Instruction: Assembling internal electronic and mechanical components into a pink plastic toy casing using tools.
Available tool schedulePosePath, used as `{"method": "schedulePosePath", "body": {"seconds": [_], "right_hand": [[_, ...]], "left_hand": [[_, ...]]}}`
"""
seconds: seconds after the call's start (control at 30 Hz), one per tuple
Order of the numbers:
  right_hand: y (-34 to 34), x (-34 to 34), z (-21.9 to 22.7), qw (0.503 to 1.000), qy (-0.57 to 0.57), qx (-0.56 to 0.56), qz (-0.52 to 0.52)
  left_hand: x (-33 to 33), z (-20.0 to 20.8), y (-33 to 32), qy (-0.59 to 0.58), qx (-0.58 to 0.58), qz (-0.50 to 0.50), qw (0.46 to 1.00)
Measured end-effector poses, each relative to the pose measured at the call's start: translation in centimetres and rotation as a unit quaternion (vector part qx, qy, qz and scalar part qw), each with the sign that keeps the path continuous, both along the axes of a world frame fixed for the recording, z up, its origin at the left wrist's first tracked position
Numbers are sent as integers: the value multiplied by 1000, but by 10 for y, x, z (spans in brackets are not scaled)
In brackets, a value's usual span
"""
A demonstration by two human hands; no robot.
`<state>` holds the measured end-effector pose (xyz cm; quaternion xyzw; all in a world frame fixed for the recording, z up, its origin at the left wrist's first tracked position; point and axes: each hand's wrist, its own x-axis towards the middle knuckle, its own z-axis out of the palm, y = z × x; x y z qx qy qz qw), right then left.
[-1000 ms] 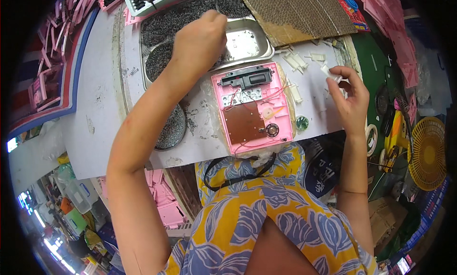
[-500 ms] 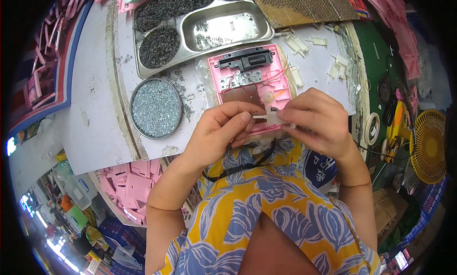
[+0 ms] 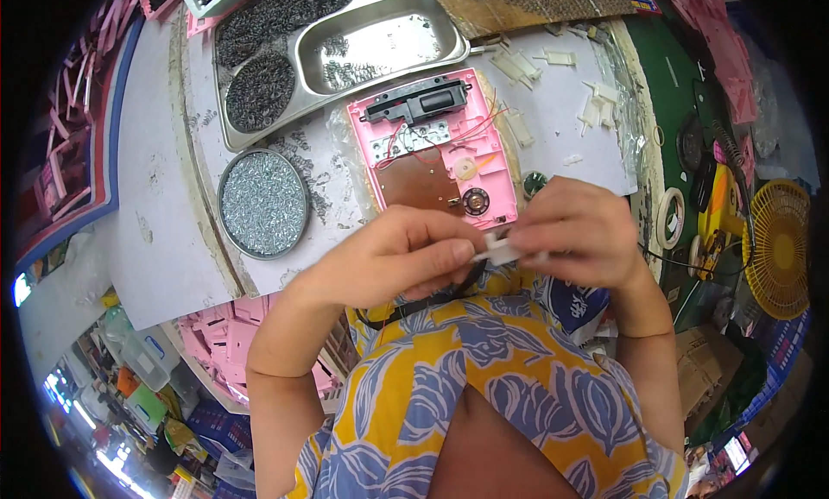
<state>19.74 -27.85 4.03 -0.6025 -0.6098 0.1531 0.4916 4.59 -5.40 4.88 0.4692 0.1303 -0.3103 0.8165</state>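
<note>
Between my two hands is a small white plastic part (image 3: pixel 500 252), just off the near edge of a pink plastic housing (image 3: pixel 496 161). My left hand (image 3: pixel 423 250) pinches its left side with thumb and fingers. On its right side, the fingers of my right hand (image 3: pixel 574 231) are closed on it, slightly blurred. The housing lies open on the table. It holds a black mechanism (image 3: pixel 423 102), a metal plate (image 3: pixel 413 142), a brown board (image 3: pixel 419 184), red wires and a round speaker (image 3: pixel 476 201).
A round dish of silvery screws (image 3: pixel 263 203) stands left of the housing. Behind it lies a metal tray (image 3: pixel 380 46) with dark springs. More white plastic parts (image 3: pixel 515 67) are scattered at the back right. A yellow fan (image 3: pixel 777 255) is at far right, pink pieces (image 3: pixel 224 344) below left.
Both hands have drawn the white part nearer to my body, off the housing. The round speaker at the housing's near corner now shows.
</note>
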Motion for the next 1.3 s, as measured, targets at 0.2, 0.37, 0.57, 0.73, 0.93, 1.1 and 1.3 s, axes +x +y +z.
{"method": "schedulePosePath", "body": {"seconds": [0.2, 0.37, 0.57, 0.73, 0.93, 1.1, 1.3], "right_hand": [[-32, 6, -26, 851, 499, 45, -157], [-28, 8, -18, 887, 390, 20, -245], [0, 20, -29, 980, -49, -65, -182], [17, 27, -30, 978, -131, -83, -141], [30, 35, -30, 984, -145, -63, -81], [30, 37, -58, 995, -19, -52, -79], [38, 23, -30, 961, -207, -159, -92]], "left_hand": [[43, -29, -21, -302, 636, -8, 710], [46, -42, -27, -354, 657, -12, 666], [0, -53, -25, -444, 576, 114, 677], [-9, -61, -25, -446, 564, 150, 679], [-6, -64, -29, -434, 564, 171, 681], [2, -62, -29, -446, 575, 152, 669], [2, -58, -28, -421, 613, 89, 662]]}}
